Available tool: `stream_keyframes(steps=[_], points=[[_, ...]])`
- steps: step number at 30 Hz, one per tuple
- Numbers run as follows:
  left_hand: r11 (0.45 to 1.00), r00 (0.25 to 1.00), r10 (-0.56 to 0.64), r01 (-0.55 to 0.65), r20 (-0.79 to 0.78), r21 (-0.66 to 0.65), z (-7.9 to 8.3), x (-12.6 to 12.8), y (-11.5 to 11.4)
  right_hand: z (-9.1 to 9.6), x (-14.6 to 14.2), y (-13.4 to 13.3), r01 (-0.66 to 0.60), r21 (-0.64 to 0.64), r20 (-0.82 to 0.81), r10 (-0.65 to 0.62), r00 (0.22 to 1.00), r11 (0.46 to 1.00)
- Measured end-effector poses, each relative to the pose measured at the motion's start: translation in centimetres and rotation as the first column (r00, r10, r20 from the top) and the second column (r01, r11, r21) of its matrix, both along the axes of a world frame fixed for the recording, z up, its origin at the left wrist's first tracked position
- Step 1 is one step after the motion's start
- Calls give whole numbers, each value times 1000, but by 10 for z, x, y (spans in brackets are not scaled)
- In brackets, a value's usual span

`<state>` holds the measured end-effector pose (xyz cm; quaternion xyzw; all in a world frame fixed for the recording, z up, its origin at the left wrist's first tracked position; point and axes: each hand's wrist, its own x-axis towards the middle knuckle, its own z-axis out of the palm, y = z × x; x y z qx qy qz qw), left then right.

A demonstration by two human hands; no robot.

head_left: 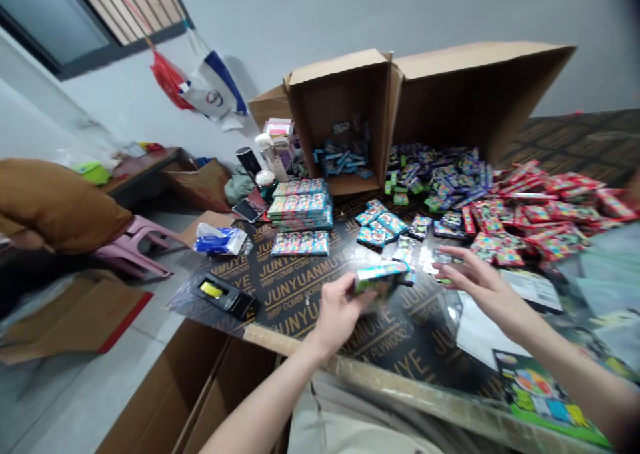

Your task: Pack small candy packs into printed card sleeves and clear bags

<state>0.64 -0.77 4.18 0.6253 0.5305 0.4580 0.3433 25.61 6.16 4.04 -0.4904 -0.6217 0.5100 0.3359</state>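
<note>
My left hand (pixel 340 311) is closed around a few small printed boxes (pixel 383 271), blue-edged on top and green below, blurred by motion. Above the dark plywood table, my right hand (pixel 465 274) has its fingers spread beside a few loose purple boxes (pixel 404 249); whether its fingertips touch one is unclear. Just beyond my left hand lie several blue boxes (pixel 383 225). A heap of red boxes (pixel 540 214) is behind my right hand, and a heap of purple and green boxes (pixel 445 174) spills from a carton.
Two open cartons (pixel 340 97) stand at the back. Stacked wrapped packs (pixel 300 204), a phone (pixel 249 210) and bottles (pixel 270 154) are left. A tape dispenser (pixel 225 297) sits near the front left corner. Printed bags (pixel 545 391) lie right. A person (pixel 60 204) sits far left.
</note>
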Motion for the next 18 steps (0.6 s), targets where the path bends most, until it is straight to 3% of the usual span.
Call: stream_keyframes(steps=[2, 3, 5, 7, 10, 13, 16, 18], points=[[975, 945, 132, -70, -299, 210, 4, -34, 13, -23, 4, -1, 38, 103, 100, -48, 994, 994], [957, 872, 187, -58, -453, 283, 3, -51, 22, -33, 4, -2, 13, 154, 167, -39, 985, 988], [951, 618, 263, -35, -741, 308, -6, -80, 43, -51, 1, -5, -93, 272, 307, 5, 952, 958], [956, 541, 272, -61, -796, 286, -22, -102, 62, -64, -7, -8, -199, 392, 422, 17, 906, 898], [969, 499, 240, -73, -832, 236, -48, -122, 79, -74, -18, -7, -293, 494, 525, -12, 851, 819], [981, 496, 188, -53, -848, 187, -63, -132, 87, -75, -16, 0, -346, 489, 616, -36, 787, 801], [987, 522, 153, -39, -839, 156, -64, -128, 93, -66, 6, 14, -339, 472, 714, -127, 689, 814], [987, 530, 158, -60, -833, 148, -58, -118, 83, -57, 20, 27, -291, 489, 752, -229, 618, 822]])
